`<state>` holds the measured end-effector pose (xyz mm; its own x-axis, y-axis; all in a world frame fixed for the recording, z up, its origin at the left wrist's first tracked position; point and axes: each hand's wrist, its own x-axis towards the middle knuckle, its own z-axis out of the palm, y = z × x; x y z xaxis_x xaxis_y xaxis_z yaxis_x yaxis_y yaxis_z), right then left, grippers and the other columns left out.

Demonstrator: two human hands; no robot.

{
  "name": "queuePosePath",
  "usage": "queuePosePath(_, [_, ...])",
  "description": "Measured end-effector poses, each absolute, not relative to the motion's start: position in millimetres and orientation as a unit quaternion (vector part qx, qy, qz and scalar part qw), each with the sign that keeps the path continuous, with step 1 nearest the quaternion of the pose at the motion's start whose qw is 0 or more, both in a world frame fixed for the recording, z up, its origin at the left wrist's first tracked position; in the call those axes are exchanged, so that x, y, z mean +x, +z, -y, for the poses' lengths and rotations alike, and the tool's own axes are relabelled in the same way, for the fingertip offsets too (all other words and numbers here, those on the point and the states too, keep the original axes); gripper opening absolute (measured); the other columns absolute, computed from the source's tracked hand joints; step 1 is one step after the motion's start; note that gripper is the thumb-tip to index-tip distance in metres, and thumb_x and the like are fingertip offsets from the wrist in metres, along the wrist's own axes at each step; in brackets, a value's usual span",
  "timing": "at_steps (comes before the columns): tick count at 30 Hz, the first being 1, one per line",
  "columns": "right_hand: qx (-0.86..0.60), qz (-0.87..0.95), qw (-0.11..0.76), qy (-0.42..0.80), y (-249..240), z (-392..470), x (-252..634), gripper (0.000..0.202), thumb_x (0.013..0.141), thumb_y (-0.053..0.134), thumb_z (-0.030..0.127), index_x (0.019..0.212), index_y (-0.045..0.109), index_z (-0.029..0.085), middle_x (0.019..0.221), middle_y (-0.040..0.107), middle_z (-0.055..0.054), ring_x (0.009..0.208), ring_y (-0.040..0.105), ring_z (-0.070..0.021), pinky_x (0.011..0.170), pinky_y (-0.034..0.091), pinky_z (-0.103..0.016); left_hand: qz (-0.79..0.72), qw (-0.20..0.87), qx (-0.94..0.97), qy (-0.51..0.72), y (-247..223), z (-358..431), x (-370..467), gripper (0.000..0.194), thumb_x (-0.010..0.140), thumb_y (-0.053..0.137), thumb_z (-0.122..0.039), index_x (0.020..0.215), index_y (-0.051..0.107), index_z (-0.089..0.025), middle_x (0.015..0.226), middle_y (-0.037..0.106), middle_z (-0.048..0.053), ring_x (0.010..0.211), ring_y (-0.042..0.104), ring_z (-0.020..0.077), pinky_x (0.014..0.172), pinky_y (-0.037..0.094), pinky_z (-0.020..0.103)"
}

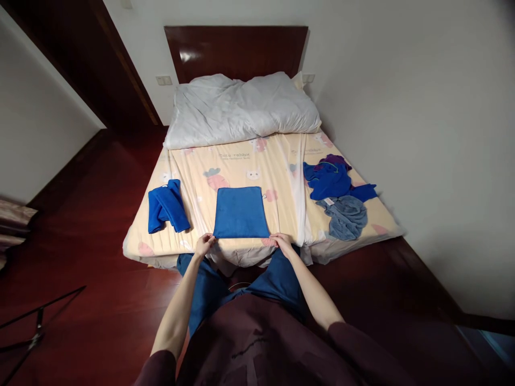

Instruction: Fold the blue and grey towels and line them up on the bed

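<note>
Both hands, left hand (204, 244) and right hand (281, 243), pinch the near corners of the blue towel (240, 212) lying flat on the bed (281, 161), so folding seems underway and matching edges evenly comes next.

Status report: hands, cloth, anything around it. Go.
Left hand and right hand pinch near corners of flat blue square cloth. Cloth lies on bed's patterned sheet. Folded blue cloths left, crumpled pile right; both apart.

Dark maroon top with a faint dark marking across the chest, sleeves of the same maroon pushed up above the elbows, forearms bare, blue trousers, left hand (204, 244) and right hand (282, 243) bare, no rings or watch showed
</note>
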<state>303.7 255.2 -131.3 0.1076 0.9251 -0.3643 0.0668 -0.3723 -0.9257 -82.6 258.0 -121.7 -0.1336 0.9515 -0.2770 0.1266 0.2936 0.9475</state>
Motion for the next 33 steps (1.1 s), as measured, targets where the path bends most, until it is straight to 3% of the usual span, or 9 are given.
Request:
queuePosePath(3, [-0.62,0.393,0.405,0.545,-133.1,-255.3,304.3,0.037,0.059,0.08,0.042,0.085,0.071,0.017,0.07,0.072,-0.002,0.052,0.059,-0.014,0.046,0.043,-0.024,-0.628,0.503,0.434,0.405,-125.7,-259.3,-84.6,0.059,0.054,0.078,-0.067,0.081,0.062,-0.017,0.067,0.063,0.001,0.062,0.06,0.0156,0.055,0.045,0.026])
queuePosePath(7, [-0.607,0.383,0.442,0.538,-133.2,-262.9,299.3,0.056,0.058,0.084,0.04,0.107,0.066,0.019,0.099,0.077,-0.01,0.079,0.071,-0.0213,0.053,0.049,-0.024,-0.633,0.5,0.43,0.406,-128.7,-264.4,-83.6,0.071,0.05,0.079,-0.066,0.099,0.062,-0.017,0.078,0.069,0.004,0.068,0.064,0.0181,0.054,0.044,0.025])
queuePosePath(13, [-0.635,0.385,0.416,0.526,-136.4,-266.0,296.4,0.048,0.057,0.082,0.035,0.097,0.062,0.019,0.08,0.074,-0.005,0.068,0.067,-0.0185,0.049,0.045,-0.022,-0.641,0.481,0.436,0.409,-124.7,-261.9,-86.1,0.073,0.052,0.079,-0.063,0.105,0.062,-0.016,0.073,0.069,0.002,0.065,0.062,0.0163,0.06,0.045,0.026])
queuePosePath(22, [-0.607,0.442,0.291,0.593,-146.2,-240.0,327.3,0.043,0.059,0.083,0.03,0.095,0.064,0.02,0.07,0.068,0.003,0.045,0.047,-0.0084,0.035,0.027,-0.017,-0.596,0.575,0.458,0.324,-124.7,-223.4,-108.7,0.063,0.056,0.086,-0.054,0.102,0.066,-0.016,0.08,0.074,0.005,0.076,0.069,0.021,0.073,0.05,0.031])
queuePosePath(29, [-0.631,0.449,0.259,0.577,-133.4,-253.1,324.9,0.043,0.057,0.087,0.034,0.092,0.066,0.019,0.078,0.073,-0.002,0.056,0.058,-0.0123,0.036,0.026,-0.016,-0.627,0.57,0.449,0.282,-124.9,-240.8,-102.6,0.06,0.053,0.083,-0.064,0.086,0.072,-0.015,0.069,0.072,0.005,0.063,0.064,0.0185,0.059,0.046,0.028])
queuePosePath(33, [-0.643,0.41,0.296,0.576,-121.1,-277.7,316.6,0.044,0.058,0.088,0.032,0.092,0.065,0.017,0.077,0.074,-0.005,0.061,0.064,-0.015,0.042,0.035,-0.017,-0.648,0.537,0.467,0.272,-119.6,-275.0,-100.0,0.062,0.054,0.08,-0.069,0.085,0.075,-0.015,0.076,0.075,0.007,0.072,0.068,0.022,0.064,0.05,0.03])
